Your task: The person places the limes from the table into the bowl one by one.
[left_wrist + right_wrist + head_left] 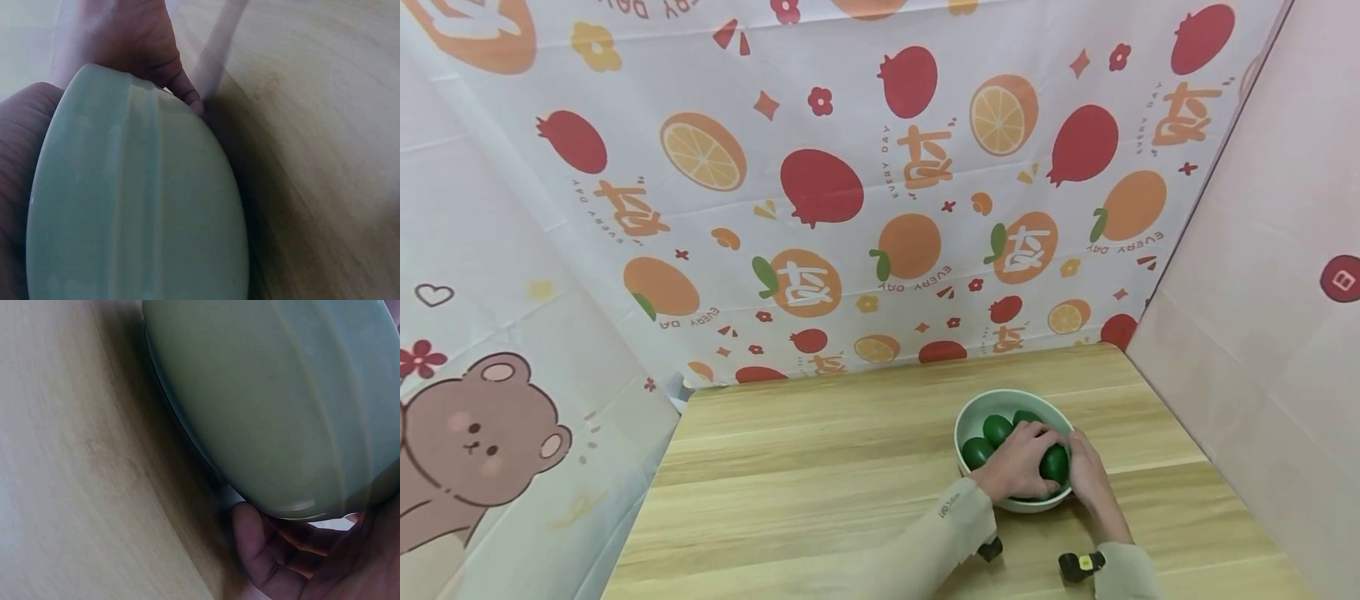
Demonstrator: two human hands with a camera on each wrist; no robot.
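Note:
A pale green bowl [992, 400] stands toward the right of the wooden table, with several smooth, dark green oval fruits [997, 430] inside. My left hand [1018, 462] reaches over its near rim and grips one dark green oval fruit [1055, 464] at the right side of the bowl, fingers above and thumb below. Against the bowl's right side, my right hand [1090, 475] holds the wall. The right wrist view shows the curled fingers [250, 534] of that hand low against the bowl's outside. The left hand partly hides the bowl's contents.
The wooden table [790, 467] extends left of the bowl. Behind it hangs a fruit-print cloth [850, 242], with a bear-print cloth [482, 433] at left and a pale cloth [1262, 350] at right. Black wrist devices [1078, 567] sit close to the near side of the bowl.

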